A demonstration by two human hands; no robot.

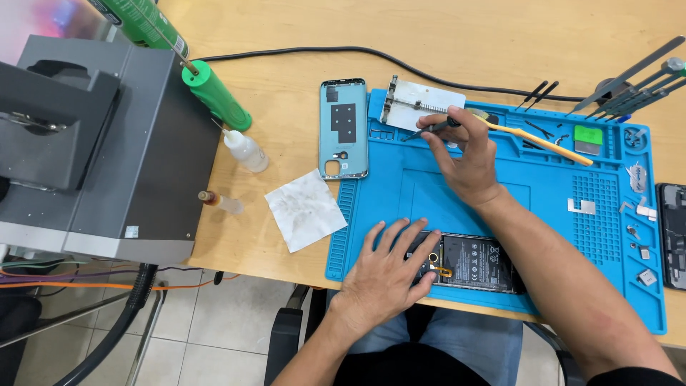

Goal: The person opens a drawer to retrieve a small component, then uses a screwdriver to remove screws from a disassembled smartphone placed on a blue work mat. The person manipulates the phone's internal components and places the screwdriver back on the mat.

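Left hand (391,266): fingers spread flat, pressing down on the left end of the opened smartphone (471,262).
Right hand (468,154): closed in a pinch around a thin dark screwdriver (429,129), tip pointing toward 9 o'clock, up near the metal holder plate (421,104).
Phone position: at the 6 o'clock edge of the blue repair mat (550,214), right in front of the person.
Key relation: the phone lies toward 6 o'clock from the right hand, well apart; its long axis runs 9 to 3 o'clock; the left hand is already touching it, so it is the nearer one.
Phone look: back removed, black battery and a small yellow flex part exposed.
Nearby: teal back cover (343,129) on the surface at 10 o'clock of the mat.
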